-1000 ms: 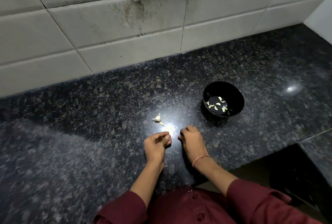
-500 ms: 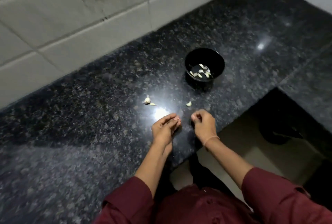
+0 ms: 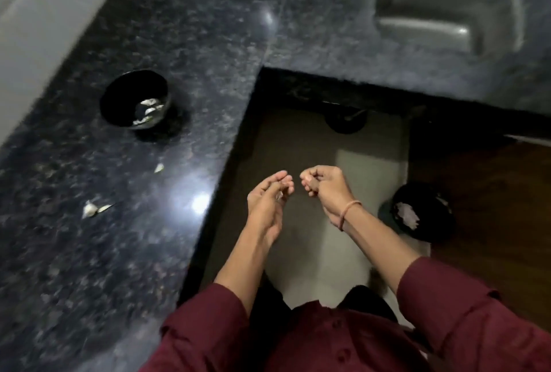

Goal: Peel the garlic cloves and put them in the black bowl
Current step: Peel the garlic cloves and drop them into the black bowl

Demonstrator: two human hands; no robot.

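The black bowl [image 3: 119,103] stands on the dark granite counter [image 3: 89,252] at the left, with several peeled cloves [image 3: 148,109] inside. A loose clove [image 3: 159,167] lies below the bowl. Further left an unpeeled garlic piece [image 3: 89,210] lies beside a scrap of skin [image 3: 104,208]. Both hands are off the counter, over the floor. My left hand [image 3: 267,204] has its fingertips bunched around a small pale scrap, probably garlic skin. My right hand [image 3: 323,190] is curled into a loose fist, and nothing shows inside it.
A black bin [image 3: 423,216] with pale scraps in it stands on the floor right of my right hand. The counter turns an L-corner, with a steel sink [image 3: 447,5] at the top right. A dark round object [image 3: 346,121] sits on the floor under the counter edge.
The view has swung right and down. Both hands left the counter and now hover over the floor near the bin. A loose clove lies on the counter where the hands were.
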